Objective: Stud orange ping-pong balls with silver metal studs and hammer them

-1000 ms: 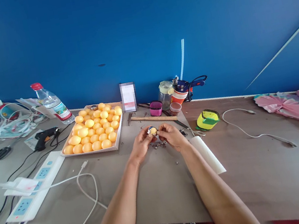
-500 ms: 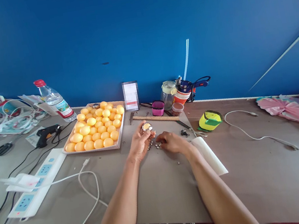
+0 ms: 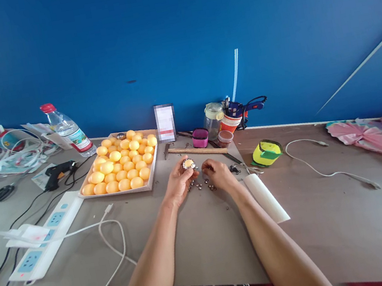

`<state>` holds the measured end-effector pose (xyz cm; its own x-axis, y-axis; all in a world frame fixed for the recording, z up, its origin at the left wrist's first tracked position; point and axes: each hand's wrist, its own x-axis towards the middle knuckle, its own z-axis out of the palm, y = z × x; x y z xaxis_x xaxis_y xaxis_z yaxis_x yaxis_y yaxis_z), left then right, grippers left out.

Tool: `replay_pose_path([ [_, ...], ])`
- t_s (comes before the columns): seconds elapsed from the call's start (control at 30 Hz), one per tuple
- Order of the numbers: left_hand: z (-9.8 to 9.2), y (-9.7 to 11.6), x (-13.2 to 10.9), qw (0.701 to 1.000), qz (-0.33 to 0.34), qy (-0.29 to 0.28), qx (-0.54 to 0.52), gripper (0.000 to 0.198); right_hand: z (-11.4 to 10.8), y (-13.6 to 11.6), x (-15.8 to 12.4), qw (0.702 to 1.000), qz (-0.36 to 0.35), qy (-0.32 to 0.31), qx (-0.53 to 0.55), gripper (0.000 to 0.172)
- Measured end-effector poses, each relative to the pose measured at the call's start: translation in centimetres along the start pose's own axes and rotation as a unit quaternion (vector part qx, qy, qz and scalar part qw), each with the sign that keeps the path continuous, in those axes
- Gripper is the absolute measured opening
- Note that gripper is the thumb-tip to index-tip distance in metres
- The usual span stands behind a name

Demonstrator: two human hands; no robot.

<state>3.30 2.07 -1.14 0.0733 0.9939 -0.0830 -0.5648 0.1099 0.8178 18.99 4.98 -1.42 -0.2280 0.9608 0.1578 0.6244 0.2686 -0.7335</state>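
My left hand [image 3: 178, 180] is closed around an orange ball partly covered with shiny silver pieces [image 3: 189, 164], held just above the table. To its right, my right hand [image 3: 217, 173] has its fingers curled together in a pinch; whatever lies between the fingertips is too small to make out. Several small silver metal beads [image 3: 199, 187] lie loose on the table between and below both hands. Left of the hands is a shallow box [image 3: 150, 185] filled with plain orange balls [image 3: 121, 175]. One silver-covered ball [image 3: 121, 136] sits at its back edge.
Behind my hands lie a hammer [image 3: 198, 150], a magenta container [image 3: 200, 138] and a jar [image 3: 213, 119]. A white sheet [image 3: 266, 198] rests beside my right forearm. On the left are a power strip [image 3: 47, 237], glue gun [image 3: 58, 175] and water bottle [image 3: 70, 132]; a yellow-green container [image 3: 267, 153] stands right.
My right hand has lifted slightly away from the loose beads, showing more of them. My left hand keeps hold of the ball, tilted a little differently. The whole view has shifted slightly.
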Motion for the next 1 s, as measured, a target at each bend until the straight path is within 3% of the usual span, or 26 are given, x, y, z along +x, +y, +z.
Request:
replay_pose_path([
  [0.43, 0.05, -0.34, 0.16, 1.000, 0.000, 0.002, 0.028, 0.051, 0.17, 0.21, -0.01, 0.998, 0.038, -0.044, -0.023, 0.023],
  [0.53, 0.04, -0.31, 0.15, 1.000, 0.006, -0.002, 0.029, 0.049, 0.32, 0.07, 0.00, 0.999, 0.005, -0.031, -0.009, 0.024],
  [0.67, -0.08, -0.38, 0.18, 0.999, 0.011, -0.013, 0.028, 0.046, 0.31, -0.05, 0.11, 0.997, -0.069, 0.035, 0.015, 0.022],
  [0.87, -0.17, -0.42, 0.20, 0.999, 0.004, -0.020, 0.025, 0.044, 0.02, 0.10, 0.27, 0.986, 0.005, 0.016, 0.164, 0.019],
  [1.0, -0.06, -0.28, 0.09, 0.999, 0.006, -0.026, 0.027, 0.045, -0.24, -0.13, 0.21, 0.926, 0.064, 0.004, 0.371, 0.017],
])
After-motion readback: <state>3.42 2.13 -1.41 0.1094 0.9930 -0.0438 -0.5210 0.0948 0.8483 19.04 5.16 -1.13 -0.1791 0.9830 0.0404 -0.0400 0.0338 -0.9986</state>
